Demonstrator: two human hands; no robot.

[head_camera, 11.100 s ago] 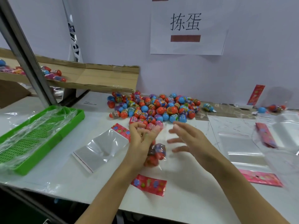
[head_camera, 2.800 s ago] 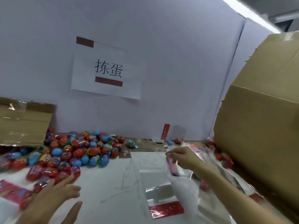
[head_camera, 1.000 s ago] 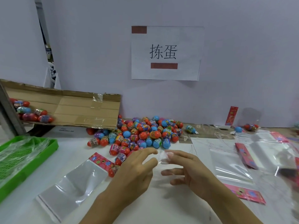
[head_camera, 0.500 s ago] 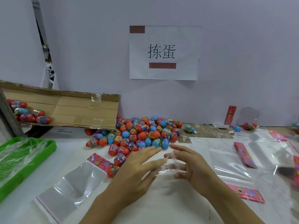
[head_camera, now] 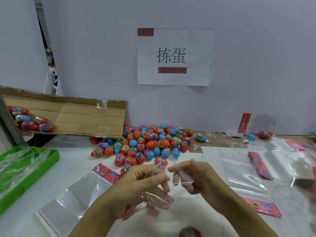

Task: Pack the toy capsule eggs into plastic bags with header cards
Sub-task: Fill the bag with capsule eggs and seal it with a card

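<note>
We see a white table (head_camera: 77,161) carrying a capsule egg pile (head_camera: 145,144), flat plastic bags (head_camera: 75,200), a green tray (head_camera: 51,156) and a cardboard box (head_camera: 82,120).

Heaped eggs (head_camera: 147,142) behind clear bag (head_camera: 181,175)

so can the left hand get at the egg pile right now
Probably not yet: the left hand is busy gripping a clear bag with the right hand. The egg pile lies just beyond, nothing between.

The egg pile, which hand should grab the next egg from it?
Probably the left hand: the pile lies just beyond its fingers, slightly left of centre. Both hands pinch the clear bag.
</note>
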